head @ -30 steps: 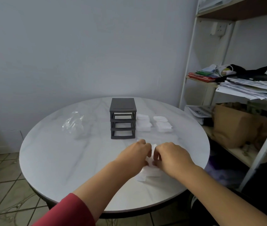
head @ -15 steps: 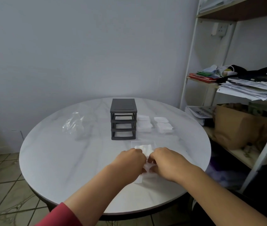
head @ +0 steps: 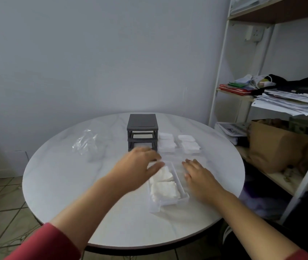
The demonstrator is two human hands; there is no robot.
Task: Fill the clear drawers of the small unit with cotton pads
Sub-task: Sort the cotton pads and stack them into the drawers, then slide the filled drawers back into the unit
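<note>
Drawer point(head: 175, 184) full of pads point(head: 163, 186) sits on counter point(head: 59, 184), between both hands. Left hand point(head: 136, 169) and right hand point(head: 198, 175) empty, fingers spread apart. Grab both drawer sides, keep flat, slide into gray unit point(head: 142, 132) past fingers.

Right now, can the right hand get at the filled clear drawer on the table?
Probably yes. The right hand lies open on the table just beside the filled clear drawer, with bare tabletop between them. The left hand hovers over the drawer's far left end; its right side is free.
</note>
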